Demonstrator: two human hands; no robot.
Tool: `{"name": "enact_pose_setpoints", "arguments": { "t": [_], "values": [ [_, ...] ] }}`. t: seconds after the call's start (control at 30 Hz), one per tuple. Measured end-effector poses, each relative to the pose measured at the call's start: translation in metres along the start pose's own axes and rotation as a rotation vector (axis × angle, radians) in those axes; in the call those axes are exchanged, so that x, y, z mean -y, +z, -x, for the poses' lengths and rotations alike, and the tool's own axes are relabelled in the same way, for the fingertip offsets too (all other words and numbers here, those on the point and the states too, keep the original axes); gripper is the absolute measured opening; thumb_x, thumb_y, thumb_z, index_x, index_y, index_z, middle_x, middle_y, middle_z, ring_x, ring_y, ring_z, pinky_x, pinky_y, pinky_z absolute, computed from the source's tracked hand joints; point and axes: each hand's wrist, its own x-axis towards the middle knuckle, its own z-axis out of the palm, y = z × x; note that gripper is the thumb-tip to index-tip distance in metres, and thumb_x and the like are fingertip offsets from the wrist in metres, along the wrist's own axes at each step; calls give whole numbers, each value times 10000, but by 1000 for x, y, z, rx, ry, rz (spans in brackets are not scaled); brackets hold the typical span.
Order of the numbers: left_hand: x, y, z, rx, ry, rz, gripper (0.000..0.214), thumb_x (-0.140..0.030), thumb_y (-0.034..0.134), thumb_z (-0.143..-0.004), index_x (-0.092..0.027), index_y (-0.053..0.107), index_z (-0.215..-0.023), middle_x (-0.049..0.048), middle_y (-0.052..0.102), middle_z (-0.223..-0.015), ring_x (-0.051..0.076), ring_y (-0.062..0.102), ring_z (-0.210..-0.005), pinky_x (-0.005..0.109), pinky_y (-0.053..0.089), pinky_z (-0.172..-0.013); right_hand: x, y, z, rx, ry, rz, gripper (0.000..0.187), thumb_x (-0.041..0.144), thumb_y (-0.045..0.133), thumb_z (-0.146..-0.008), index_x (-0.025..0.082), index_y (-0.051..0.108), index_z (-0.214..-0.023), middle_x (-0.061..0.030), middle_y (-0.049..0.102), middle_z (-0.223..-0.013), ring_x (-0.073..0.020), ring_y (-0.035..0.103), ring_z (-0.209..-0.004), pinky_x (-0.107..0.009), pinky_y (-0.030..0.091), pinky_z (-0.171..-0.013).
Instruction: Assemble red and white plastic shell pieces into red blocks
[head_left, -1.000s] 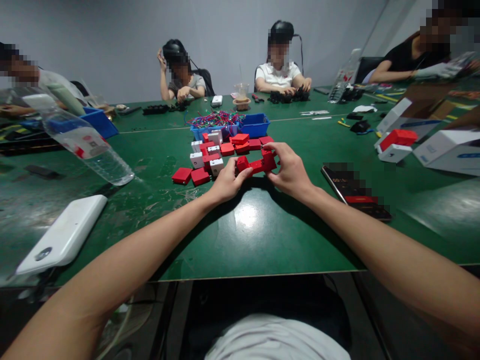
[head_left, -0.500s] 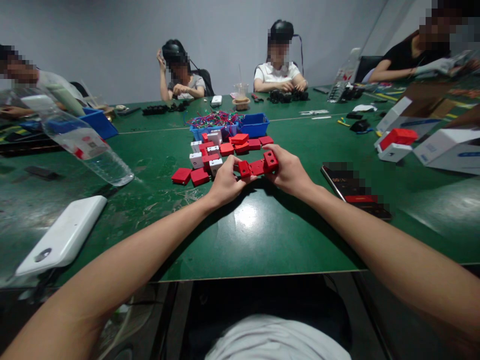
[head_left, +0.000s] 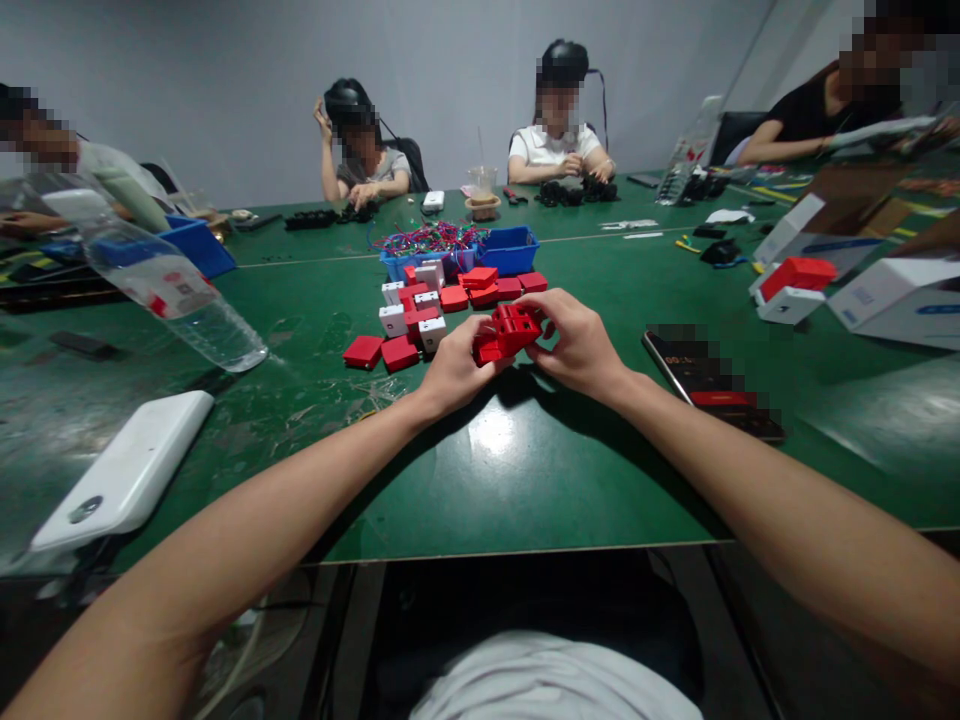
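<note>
Between my hands is a red plastic block piece with small round holes, its sections now bunched close together. My left hand is closed on its left end, thumb on top. My right hand has thumb and fingers curled at its right end. Fingers hide part of the piece. Just beyond my left hand lies a group of loose blocks, among them a white block with a dark mark and a red block.
Behind the blocks stand a blue bin of coloured wires and a blue bin. A phone lies right, a white power bank and plastic bottle left. White boxes stand far right. Several people sit around the table.
The red piece was stretched out between my hands and is now folded compact. My right hand has shifted slightly, its fingers curling in around the piece.
</note>
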Motion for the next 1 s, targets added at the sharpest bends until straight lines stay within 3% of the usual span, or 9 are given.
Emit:
{"name": "enact_pose_setpoints", "arguments": {
  "t": [0.23,0.47,0.6,0.7,0.87,1.0],
  "values": [
    [5,1,2,46,-43,3,353,-299,721,-817,-126,619,-1107,95,661,-1043,209,654,-924,351,543,-828,3,-1,0,24,-75,-74,436,55,570,-713,188,580,-1128,-66,654,-977,-178,608,-794,-298,515,-699],
    [5,-1,2,54,45,-47,372,-180,687,-781,-178,598,-1142,90,660,-1137,228,636,-1054,399,516,-939,3,-5,1,197,-152,-149,434,90,612,-719,185,597,-1142,-95,636,-1050,-206,616,-893,-329,540,-759],
    [9,-1,2,75,76,-6,479,-186,695,-756,-203,560,-1215,94,650,-1217,247,623,-1123,426,492,-995,7,-8,1,288,-179,-181,539,141,668,-732,217,562,-1255,-111,585,-1171,-246,605,-1051,-412,532,-911],
    [13,0,2,95,78,22,556,-225,717,-743,-210,529,-1266,103,630,-1266,259,607,-1167,438,466,-1033,8,-8,1,314,-179,-202,545,239,725,-777,239,547,-1292,-116,566,-1209,-265,593,-1121,-448,507,-978],
    [11,0,2,103,41,24,447,-293,690,-798,-205,544,-1211,91,644,-1204,237,618,-1092,399,486,-971,9,-7,2,322,-177,-217,624,499,790,-755,237,569,-1277,-127,568,-1207,-276,607,-1099,-457,525,-958],
    [6,-1,1,105,17,32,417,-293,694,-782,-203,549,-1162,71,652,-1154,220,629,-1038,367,498,-933,11,-7,2,315,-161,-199,614,519,764,-778,236,560,-1284,-123,574,-1199,-267,615,-1077,-447,532,-944]
  ]
}}
